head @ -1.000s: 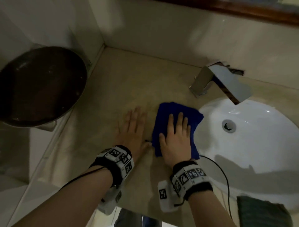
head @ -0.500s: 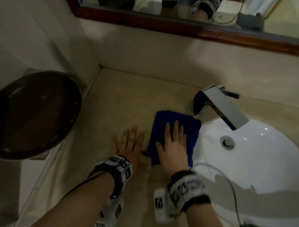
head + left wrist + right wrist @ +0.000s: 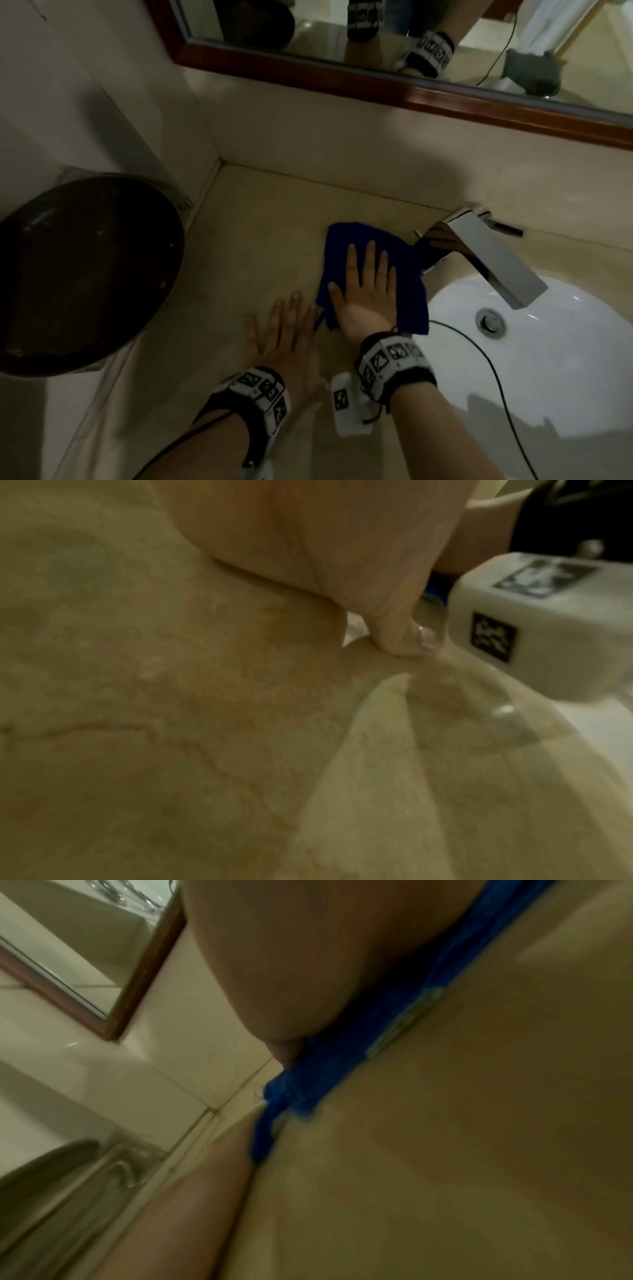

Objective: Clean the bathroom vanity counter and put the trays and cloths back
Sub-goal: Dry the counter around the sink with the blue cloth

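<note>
A blue cloth lies flat on the beige vanity counter, just left of the chrome faucet. My right hand presses on it with straight fingers; the right wrist view shows the palm on the blue cloth. My left hand rests flat on the bare counter beside the cloth, its fingers spread. In the left wrist view the thumb lies on the counter.
A white sink basin with a drain sits at the right. A dark round tray stands off the counter's left edge. A wood-framed mirror runs along the back wall, and a cable trails over the basin.
My right hand has slid the blue cloth away from me, up to the faucet's base. The left hand has stayed flat on the counter. The head view has tilted up and shows the mirror.
</note>
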A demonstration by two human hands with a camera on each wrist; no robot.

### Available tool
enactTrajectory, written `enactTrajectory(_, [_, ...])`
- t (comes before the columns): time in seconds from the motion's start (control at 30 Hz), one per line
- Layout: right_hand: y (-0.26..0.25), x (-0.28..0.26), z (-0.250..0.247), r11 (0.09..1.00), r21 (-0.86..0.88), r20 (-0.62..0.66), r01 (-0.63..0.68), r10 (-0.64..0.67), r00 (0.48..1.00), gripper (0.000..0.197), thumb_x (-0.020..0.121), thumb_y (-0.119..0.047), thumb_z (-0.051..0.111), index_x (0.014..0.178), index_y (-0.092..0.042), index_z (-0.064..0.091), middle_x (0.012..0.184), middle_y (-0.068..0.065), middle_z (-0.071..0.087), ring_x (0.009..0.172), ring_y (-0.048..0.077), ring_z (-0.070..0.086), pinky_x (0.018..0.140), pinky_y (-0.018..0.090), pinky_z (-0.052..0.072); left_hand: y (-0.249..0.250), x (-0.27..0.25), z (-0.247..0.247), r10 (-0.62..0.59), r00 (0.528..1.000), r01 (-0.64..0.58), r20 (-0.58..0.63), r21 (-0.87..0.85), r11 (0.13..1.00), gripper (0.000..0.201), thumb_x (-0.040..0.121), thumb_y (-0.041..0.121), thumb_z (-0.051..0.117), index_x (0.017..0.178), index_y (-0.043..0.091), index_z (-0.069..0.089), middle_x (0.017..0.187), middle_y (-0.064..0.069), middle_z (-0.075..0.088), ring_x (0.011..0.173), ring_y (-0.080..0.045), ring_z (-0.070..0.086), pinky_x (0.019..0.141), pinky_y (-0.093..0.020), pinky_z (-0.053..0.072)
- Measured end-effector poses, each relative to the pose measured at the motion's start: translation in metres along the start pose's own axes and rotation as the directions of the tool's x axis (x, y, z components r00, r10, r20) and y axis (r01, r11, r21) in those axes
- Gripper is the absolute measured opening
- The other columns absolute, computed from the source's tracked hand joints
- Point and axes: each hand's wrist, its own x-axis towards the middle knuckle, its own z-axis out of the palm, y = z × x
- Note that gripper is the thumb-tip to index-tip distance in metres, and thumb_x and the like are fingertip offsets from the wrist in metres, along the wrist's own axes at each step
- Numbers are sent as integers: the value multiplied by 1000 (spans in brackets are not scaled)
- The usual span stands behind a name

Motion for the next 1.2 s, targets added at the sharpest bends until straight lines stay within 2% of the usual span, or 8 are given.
enactTrajectory(0.1, [-3, -38, 20, 999, 1, -73, 34, -34, 997, 72, 92, -56, 11, 154, -22, -2, 160, 9, -11, 147, 31, -9, 116, 44, -4, 1, 2, -11, -8, 1000, 8, -8, -22, 1000, 116, 64, 88, 26, 151, 12, 22, 158, -15, 16, 143, -34, 13, 104, -66, 11])
enactTrajectory(0.2, [-3, -59, 29, 1000, -12, -75, 16, -17, 997, 69, 92, -52, 29, 153, -22, 18, 160, 11, 10, 145, 30, 6, 113, 45, 9, 0, 0, -17, 10, 997, -7, 82, -31, 999, 106, 57, 79, 1, 134, 21, -43, 140, -3, -53, 129, -28, -47, 106, -63, -19])
enactTrajectory(0.3, [-2, -52, 25, 1000, -5, -82, 11, -11, 997, 69, 92, -54, 26, 153, -24, 15, 161, 9, 7, 146, 29, 3, 114, 45, 6, 1, 0, -21, 4, 986, -4, 166, 3, 1000, 100, 74, 81, 14, 119, 23, -54, 127, -1, -63, 125, -27, -51, 105, -64, -19])
enactTrajectory(0.43, [1, -3, 4, 999, -29, -39, 24, -26, 999, 72, 85, -65, -5, 146, -32, -23, 154, 1, -30, 144, 25, -24, 116, 41, -13, -1, 0, -14, 12, 999, -11, 38, -28, 1000, 113, 73, 83, 36, 131, 28, -44, 138, -3, -54, 132, -29, -41, 105, -66, -18])
enactTrajectory(0.7, [-9, 30, -11, 996, -39, -14, -76, 75, 997, 69, 94, -62, 6, 147, -29, -24, 155, 3, -29, 145, 27, -21, 118, 42, -10, -5, -4, -9, 70, 997, -65, 32, -120, 991, 105, 62, 76, 34, 148, 16, 21, 158, -11, 15, 141, -37, 21, 105, -68, 14])
enactTrajectory(0.9, [-9, -26, 15, 998, -14, -18, -58, 58, 998, 72, 91, -60, 13, 154, -25, 6, 160, 8, -3, 146, 27, -5, 115, 39, -9, -1, 1, -11, -2, 999, 2, 32, -1, 1000, 120, 73, 75, 49, 138, 23, -37, 139, -8, -53, 131, -31, -43, 102, -68, -21])
enactTrajectory(1.03, [-10, 8, 4, 998, -49, -33, -37, 36, 999, 74, 82, -66, -8, 144, -30, -28, 152, 1, -35, 143, 25, -27, 115, 40, -16, -4, -3, -4, 35, 999, -31, 21, -148, 988, 120, 49, 78, 53, 148, 17, 25, 158, -12, 18, 141, -35, 26, 104, -70, 18])
enactTrajectory(1.2, [-17, 73, -24, 997, -46, -13, -59, 58, 998, 69, 97, -58, 14, 149, -27, -20, 156, 5, -27, 145, 30, -20, 118, 45, -10, -8, -1, 2, 74, 997, -76, -22, -122, 990, 122, 50, 88, 35, 150, 20, 23, 156, -13, 24, 139, -35, 29, 104, -69, 19])
